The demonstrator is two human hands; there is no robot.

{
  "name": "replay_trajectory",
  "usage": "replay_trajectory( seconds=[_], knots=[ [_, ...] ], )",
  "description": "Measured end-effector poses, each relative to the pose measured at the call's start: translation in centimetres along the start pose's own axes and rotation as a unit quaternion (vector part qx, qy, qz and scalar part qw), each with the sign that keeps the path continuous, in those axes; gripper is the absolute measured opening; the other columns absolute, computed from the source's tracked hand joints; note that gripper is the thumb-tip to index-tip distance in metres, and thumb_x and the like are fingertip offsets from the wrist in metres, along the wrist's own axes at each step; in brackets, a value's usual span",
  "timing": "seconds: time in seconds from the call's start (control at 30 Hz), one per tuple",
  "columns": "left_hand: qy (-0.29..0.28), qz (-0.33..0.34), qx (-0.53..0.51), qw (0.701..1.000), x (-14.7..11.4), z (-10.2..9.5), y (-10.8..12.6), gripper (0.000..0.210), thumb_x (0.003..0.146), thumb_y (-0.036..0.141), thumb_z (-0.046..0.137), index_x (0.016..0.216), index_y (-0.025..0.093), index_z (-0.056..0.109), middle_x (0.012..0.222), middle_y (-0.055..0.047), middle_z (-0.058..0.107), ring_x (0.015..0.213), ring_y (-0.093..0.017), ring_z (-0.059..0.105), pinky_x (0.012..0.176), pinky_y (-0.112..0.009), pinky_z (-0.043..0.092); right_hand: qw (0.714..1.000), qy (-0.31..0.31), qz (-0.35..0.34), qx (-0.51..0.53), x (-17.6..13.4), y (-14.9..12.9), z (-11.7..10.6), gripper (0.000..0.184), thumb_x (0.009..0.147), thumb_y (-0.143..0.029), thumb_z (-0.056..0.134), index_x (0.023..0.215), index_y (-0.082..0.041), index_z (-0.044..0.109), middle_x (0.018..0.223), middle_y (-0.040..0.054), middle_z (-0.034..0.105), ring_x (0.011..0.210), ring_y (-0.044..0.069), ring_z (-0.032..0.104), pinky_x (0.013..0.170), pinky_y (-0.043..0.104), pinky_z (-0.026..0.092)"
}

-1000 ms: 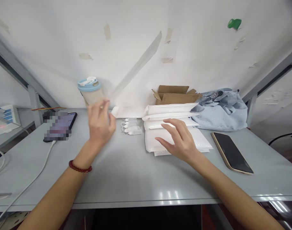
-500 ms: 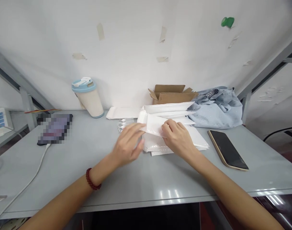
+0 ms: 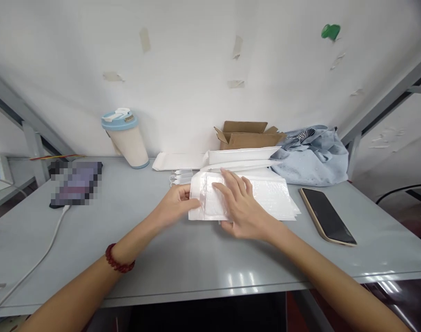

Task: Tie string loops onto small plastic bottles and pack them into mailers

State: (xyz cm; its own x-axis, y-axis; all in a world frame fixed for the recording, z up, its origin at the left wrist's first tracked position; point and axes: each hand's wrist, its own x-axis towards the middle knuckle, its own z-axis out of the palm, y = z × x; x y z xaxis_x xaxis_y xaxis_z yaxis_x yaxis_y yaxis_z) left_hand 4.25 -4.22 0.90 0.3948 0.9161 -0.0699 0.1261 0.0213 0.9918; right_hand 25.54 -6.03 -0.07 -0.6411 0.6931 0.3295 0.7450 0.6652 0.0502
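Note:
A white padded mailer [image 3: 213, 203] lies at the middle of the table, its bubbled surface showing. My left hand [image 3: 174, 207] pinches its left end, thumb on top and fingers underneath. Fingers spread, my right hand [image 3: 243, 205] rests on the mailer's face, with the thumb near its front edge. More white mailers [image 3: 272, 198] are stacked to the right and underneath. Behind them, other white mailers [image 3: 245, 155] stand on edge or lean. Several small clear packets with white ends [image 3: 183, 175] lie just behind my left hand.
An open cardboard box [image 3: 252, 139] and a light blue cloth [image 3: 314, 157] sit against the wall. A lidded cup [image 3: 129, 143] stands at the back left. A phone [image 3: 328, 216] lies on the right; a blurred device [image 3: 77, 183] with a white cable [image 3: 44, 256] lies left.
The mailer between my hands has shifted left and forward and now lies flatter. My left hand has taken hold of its left end. My right hand has gone from a pinch to spread fingers.

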Motion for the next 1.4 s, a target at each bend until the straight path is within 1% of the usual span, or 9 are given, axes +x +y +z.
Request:
replay_trajectory(
  seconds=[0.13,0.47,0.63,0.77,0.87,0.97,1.03,1.23,1.4],
  knots=[
    [-0.056,-0.006,0.042,0.998,-0.1,0.0,-0.1,0.012,0.068,0.027,0.067,0.076,0.017,0.065,0.075,-0.001,0.066,0.071,-0.018,0.061,0.064,-0.028,0.046,1.000,-0.006,0.002,0.025,-0.1,0.0,0.1,0.086,0.065,-0.034,0.058,0.137,-0.014,0.017,0.142,0.0236,0.026,0.132,0.039,0.022,0.104,0.061,0.016],
    [-0.006,-0.022,0.089,0.996,0.1,0.3,-0.5,0.032,0.080,0.043,0.054,0.064,0.015,0.056,0.062,0.002,0.054,0.057,-0.012,0.048,0.054,-0.023,0.037,0.996,0.081,-0.033,0.004,0.1,0.5,0.5,0.080,0.065,-0.034,0.064,0.133,-0.016,0.026,0.133,0.0211,0.033,0.122,0.039,0.032,0.101,0.059,0.021],
    [0.008,0.017,0.181,0.983,0.3,0.1,-0.8,0.036,0.081,0.039,0.050,0.054,0.017,0.043,0.053,0.005,0.039,0.050,-0.009,0.036,0.048,-0.022,0.027,0.995,0.087,-0.049,-0.009,0.2,0.6,0.4,0.063,0.069,-0.029,0.062,0.126,-0.017,0.038,0.130,0.0202,0.039,0.119,0.036,0.037,0.099,0.058,0.024],
    [0.017,-0.005,0.217,0.976,0.6,-1.1,-0.6,0.030,0.078,0.037,0.053,0.056,0.017,0.050,0.054,0.003,0.050,0.052,-0.011,0.046,0.050,-0.023,0.033,0.993,0.100,-0.060,-0.004,0.2,1.0,0.5,0.049,0.072,-0.022,0.060,0.119,-0.017,0.045,0.121,0.0176,0.049,0.108,0.032,0.045,0.090,0.048,0.034],
    [0.090,-0.028,0.276,0.957,0.9,-3.1,-0.1,0.027,0.077,0.039,0.053,0.061,0.017,0.059,0.060,0.000,0.060,0.057,-0.015,0.054,0.056,-0.025,0.039,0.992,0.121,-0.045,-0.002,0.3,1.5,0.6,0.044,0.073,-0.017,0.061,0.115,-0.017,0.049,0.116,0.0166,0.053,0.102,0.031,0.048,0.084,0.044,0.038],
    [0.231,-0.005,0.392,0.890,1.2,-5.5,-0.2,0.023,0.075,0.036,0.052,0.066,0.018,0.063,0.069,-0.003,0.066,0.069,-0.020,0.058,0.063,-0.028,0.040,0.990,0.137,-0.022,0.019,0.3,1.8,0.5,0.041,0.073,-0.015,0.062,0.112,-0.017,0.051,0.114,0.0151,0.055,0.100,0.029,0.050,0.081,0.040,0.040],
    [0.258,-0.024,0.435,0.863,1.6,-6.9,-0.6,0.023,0.073,0.035,0.052,0.069,0.018,0.066,0.075,-0.005,0.068,0.075,-0.022,0.059,0.065,-0.029,0.041,0.989,0.146,-0.012,0.028,0.3,2.0,0.5,0.040,0.072,-0.013,0.063,0.111,-0.016,0.052,0.112,0.0147,0.056,0.100,0.028,0.051,0.081,0.039,0.040],
    [0.116,-0.011,0.398,0.910,2.2,-8.3,-1.9,0.039,0.073,0.047,0.058,0.102,0.022,0.069,0.090,-0.004,0.067,0.082,-0.022,0.059,0.073,-0.030,0.045,0.988,0.149,-0.008,0.031,0.4,1.9,0.4,0.037,0.074,-0.012,0.062,0.110,-0.016,0.054,0.110,0.0147,0.058,0.099,0.028,0.052,0.079,0.039,0.041],
    [0.082,0.047,0.451,0.888,2.3,-7.5,-2.9,0.037,0.072,0.045,0.061,0.101,0.022,0.068,0.103,-0.007,0.065,0.098,-0.027,0.056,0.082,-0.036,0.045,0.989,0.144,-0.007,0.030,0.4,2.0,0.5,0.036,0.074,-0.011,0.061,0.109,-0.015,0.054,0.110,0.0149,0.058,0.098,0.028,0.053,0.078,0.039,0.041]
  ],
)
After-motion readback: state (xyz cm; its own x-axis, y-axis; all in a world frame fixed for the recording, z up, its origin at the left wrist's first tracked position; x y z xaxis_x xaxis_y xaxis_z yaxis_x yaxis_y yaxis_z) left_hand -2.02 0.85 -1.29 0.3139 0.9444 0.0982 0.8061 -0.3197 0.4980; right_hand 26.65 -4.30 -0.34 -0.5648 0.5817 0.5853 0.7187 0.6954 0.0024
